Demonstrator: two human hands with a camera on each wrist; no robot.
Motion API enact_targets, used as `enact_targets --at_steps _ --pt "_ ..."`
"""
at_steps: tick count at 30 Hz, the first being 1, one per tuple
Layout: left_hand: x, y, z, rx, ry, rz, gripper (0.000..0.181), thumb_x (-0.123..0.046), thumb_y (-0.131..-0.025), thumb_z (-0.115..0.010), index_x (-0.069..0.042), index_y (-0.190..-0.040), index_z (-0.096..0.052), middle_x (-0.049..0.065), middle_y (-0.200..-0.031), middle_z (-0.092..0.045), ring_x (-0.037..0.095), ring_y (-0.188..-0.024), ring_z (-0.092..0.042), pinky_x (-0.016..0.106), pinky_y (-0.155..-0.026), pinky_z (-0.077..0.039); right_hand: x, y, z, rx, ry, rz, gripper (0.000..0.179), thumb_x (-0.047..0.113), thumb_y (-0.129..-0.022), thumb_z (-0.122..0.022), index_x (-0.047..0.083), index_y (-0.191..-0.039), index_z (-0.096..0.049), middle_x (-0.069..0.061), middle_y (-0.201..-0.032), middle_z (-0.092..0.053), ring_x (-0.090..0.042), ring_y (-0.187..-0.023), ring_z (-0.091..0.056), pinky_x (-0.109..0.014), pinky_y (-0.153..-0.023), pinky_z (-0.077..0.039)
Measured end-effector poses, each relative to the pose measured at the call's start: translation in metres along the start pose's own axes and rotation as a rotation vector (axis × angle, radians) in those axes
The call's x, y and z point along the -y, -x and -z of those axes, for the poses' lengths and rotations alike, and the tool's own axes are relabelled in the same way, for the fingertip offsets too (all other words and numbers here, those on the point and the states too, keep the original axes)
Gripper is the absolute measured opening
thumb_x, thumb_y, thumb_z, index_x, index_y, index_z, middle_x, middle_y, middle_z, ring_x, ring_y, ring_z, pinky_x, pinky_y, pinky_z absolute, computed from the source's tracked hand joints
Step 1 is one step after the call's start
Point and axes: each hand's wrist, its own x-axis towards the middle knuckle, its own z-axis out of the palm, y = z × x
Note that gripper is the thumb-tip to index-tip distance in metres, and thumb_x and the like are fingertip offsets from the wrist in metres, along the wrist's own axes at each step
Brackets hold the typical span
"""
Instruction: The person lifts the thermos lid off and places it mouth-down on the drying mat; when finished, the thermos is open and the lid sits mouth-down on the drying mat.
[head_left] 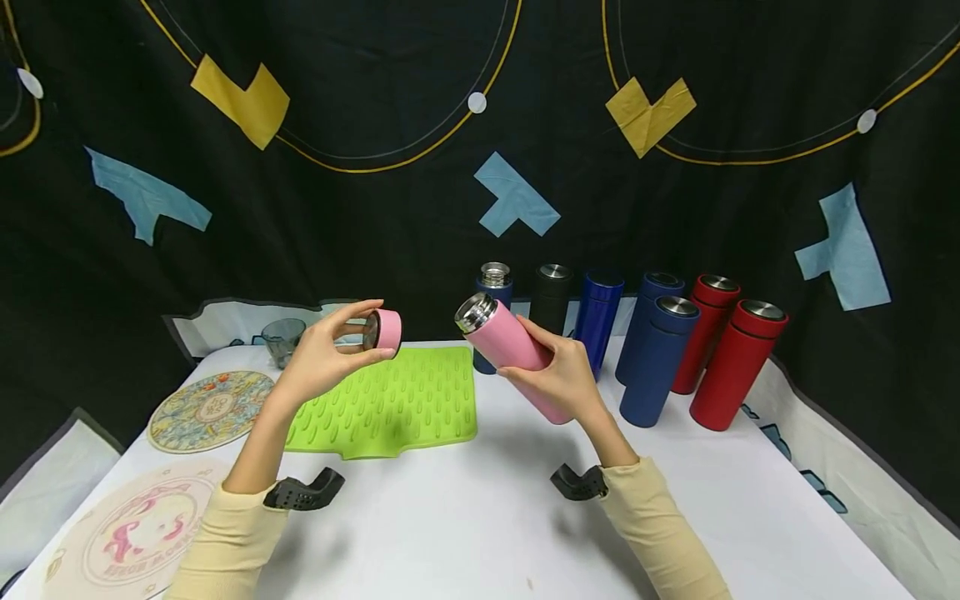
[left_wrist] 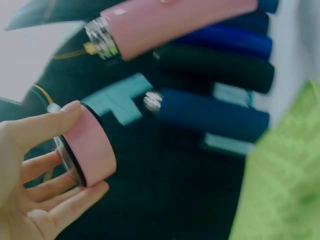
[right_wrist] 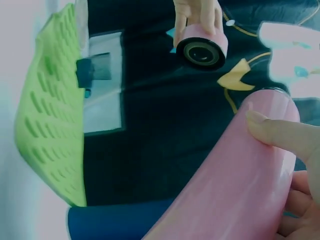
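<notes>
In the head view my left hand (head_left: 324,354) pinches a pink flask lid (head_left: 389,330) between thumb and fingers, raised over the green mat. The lid's dark-ringed underside shows in the right wrist view. My right hand (head_left: 561,370) grips the pink thermos flask (head_left: 512,340) around its body and holds it off the table, tilted with its bare steel mouth up and to the left. Lid and flask are apart. Behind the pink flask stands a navy flask (head_left: 492,283) with its steel neck uncovered.
A green ridged mat (head_left: 420,408) lies mid-table. To the right stand a black flask (head_left: 552,287), blue flasks (head_left: 660,358) and red flasks (head_left: 738,367), all lidded. On the left are a glass cup (head_left: 283,335), a patterned round mat (head_left: 210,412) and a pale pink one (head_left: 142,529).
</notes>
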Motion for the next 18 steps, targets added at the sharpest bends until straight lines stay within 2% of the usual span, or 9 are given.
enact_targets --at_steps 5,10,13,18 --pt "0.026 -0.009 -0.005 0.02 -0.091 0.065 0.07 -0.024 -0.078 -0.082 -0.004 -0.136 -0.048 0.019 -0.133 -0.053 0.04 -0.117 -0.056 0.05 -0.085 -0.054 -0.016 -0.001 -0.013 0.009 -0.074 -0.103 0.07 0.023 -0.07 -0.088 0.011 -0.132 -0.058 -0.008 -0.12 -0.065 -0.024 -0.099 -0.063 -0.042 -0.082 -0.055" --pt "0.048 -0.017 -0.009 0.034 -0.201 0.059 0.069 -0.022 -0.077 -0.083 -0.001 -0.134 -0.05 0.022 -0.131 -0.055 0.041 -0.112 -0.058 0.052 -0.082 -0.054 -0.029 -0.003 -0.027 -0.02 -0.138 -0.153 0.072 0.018 -0.07 -0.088 0.006 -0.132 -0.056 -0.012 -0.123 -0.063 -0.026 -0.103 -0.062 -0.043 -0.086 -0.054" --pt "0.061 -0.022 -0.012 0.034 -0.249 0.057 0.068 -0.021 -0.077 -0.082 0.001 -0.133 -0.051 0.023 -0.13 -0.054 0.043 -0.111 -0.057 0.053 -0.083 -0.053 -0.035 -0.005 -0.035 -0.037 -0.137 -0.163 0.077 0.018 -0.07 -0.088 0.003 -0.137 -0.052 -0.014 -0.129 -0.06 -0.026 -0.106 -0.062 -0.043 -0.089 -0.053" --pt "0.086 -0.03 -0.015 0.018 -0.306 0.054 0.065 -0.014 -0.075 -0.083 0.005 -0.13 -0.053 0.027 -0.124 -0.056 0.045 -0.106 -0.056 0.052 -0.082 -0.052 -0.043 -0.009 -0.047 -0.072 -0.094 -0.124 0.075 0.019 -0.07 -0.088 0.006 -0.136 -0.054 -0.012 -0.125 -0.063 -0.024 -0.101 -0.063 -0.041 -0.085 -0.054"
